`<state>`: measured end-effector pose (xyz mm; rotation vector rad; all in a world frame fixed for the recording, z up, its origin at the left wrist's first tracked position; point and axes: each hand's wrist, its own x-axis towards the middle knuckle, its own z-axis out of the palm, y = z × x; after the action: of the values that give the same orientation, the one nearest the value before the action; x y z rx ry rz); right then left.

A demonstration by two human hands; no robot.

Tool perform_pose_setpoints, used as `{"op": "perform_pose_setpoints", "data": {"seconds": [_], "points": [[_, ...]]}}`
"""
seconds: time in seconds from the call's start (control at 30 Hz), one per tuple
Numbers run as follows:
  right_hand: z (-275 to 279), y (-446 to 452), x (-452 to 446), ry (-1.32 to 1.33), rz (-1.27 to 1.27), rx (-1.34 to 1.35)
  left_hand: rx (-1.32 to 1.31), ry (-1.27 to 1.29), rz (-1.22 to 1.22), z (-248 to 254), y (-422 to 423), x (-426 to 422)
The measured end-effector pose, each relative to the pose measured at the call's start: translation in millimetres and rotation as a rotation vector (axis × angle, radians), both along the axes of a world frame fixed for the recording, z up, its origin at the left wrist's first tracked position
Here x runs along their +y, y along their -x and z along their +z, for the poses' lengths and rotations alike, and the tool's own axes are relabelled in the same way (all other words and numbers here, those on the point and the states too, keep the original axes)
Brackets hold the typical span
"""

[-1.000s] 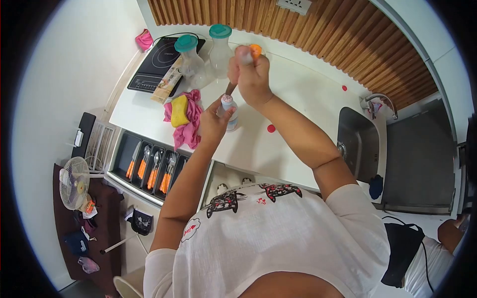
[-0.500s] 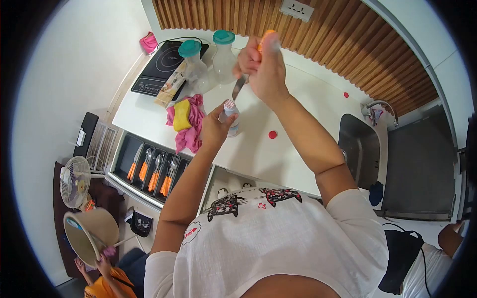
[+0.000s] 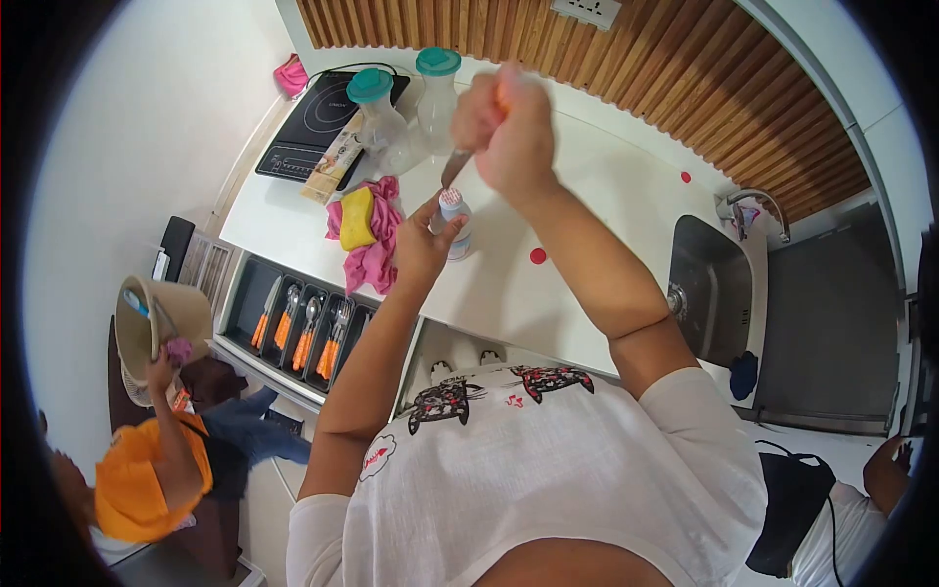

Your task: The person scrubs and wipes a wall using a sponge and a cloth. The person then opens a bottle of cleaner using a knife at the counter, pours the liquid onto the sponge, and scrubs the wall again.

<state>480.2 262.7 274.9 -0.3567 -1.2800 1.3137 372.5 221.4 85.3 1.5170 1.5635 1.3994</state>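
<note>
My left hand (image 3: 425, 243) grips the neck of a small clear bottle (image 3: 458, 245) upright on the white counter. Its top (image 3: 451, 199) looks white with red marks. Above it, my right hand (image 3: 509, 127) is wrapped round the orange handle of a knife (image 3: 456, 168), blurred by motion. The blade points down, its tip at or just above the bottle's top. Left of my left hand a yellow sponge (image 3: 357, 217) lies on a crumpled pink cloth (image 3: 370, 269).
Two jugs with teal lids (image 3: 383, 132) stand by a black cooktop (image 3: 328, 112). An open cutlery drawer (image 3: 245, 338) juts out at left. The sink (image 3: 709, 293) is at right. A person in orange (image 3: 156, 470) carries a beige bin (image 3: 196, 313); another person (image 3: 841, 538) is at lower right.
My right hand rose with the knife, then came back down toward the bottle's top. My left hand stays on the bottle. The person in orange has come into view at left with the bin.
</note>
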Motion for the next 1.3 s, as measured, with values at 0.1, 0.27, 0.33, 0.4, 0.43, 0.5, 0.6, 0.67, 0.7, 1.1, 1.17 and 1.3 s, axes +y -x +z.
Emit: {"op": "perform_pose_setpoints", "data": {"seconds": [0.1,0.27,0.33,0.4,0.43,0.5,0.6,0.67,0.7,1.1,1.17,1.3], "points": [[7,-5,-3,-0.016,0.084,0.055,0.008,-0.011,0.016,2,1,1],[21,-13,-7,-0.095,0.092,0.049,-0.031,-0.024,-0.02,2,2,2],[-12,-2,6,-0.173,-0.094,-0.202,-0.006,-0.045,-0.021,5,0,0],[3,0,-5,-0.288,-0.083,-0.24,0.053,-0.006,-0.005,11,-1,-3],[20,-5,-9,-0.278,-0.131,-0.124,0.051,0.014,-0.004,7,-1,-9],[38,-12,-7,-0.075,0.089,-0.002,0.003,-0.009,-0.007,8,0,-1],[8,7,-6,-0.078,-0.013,-0.087,-0.052,-0.015,-0.021,6,0,-1],[14,4,-4,-0.057,-0.025,-0.135,-0.023,-0.05,-0.007,2,2,3],[36,-7,-9,-0.095,0.027,-0.094,0.005,-0.07,0.001,-2,1,1],[40,-19,-12,-0.025,0.161,0.061,0.047,-0.029,-0.016,10,0,-1],[24,-16,-17,-0.039,0.203,0.094,0.104,0.07,0.013,19,1,-8],[-9,-8,-43,-0.462,0.226,0.002,-0.187,-0.028,0.164,11,11,-40]]}}
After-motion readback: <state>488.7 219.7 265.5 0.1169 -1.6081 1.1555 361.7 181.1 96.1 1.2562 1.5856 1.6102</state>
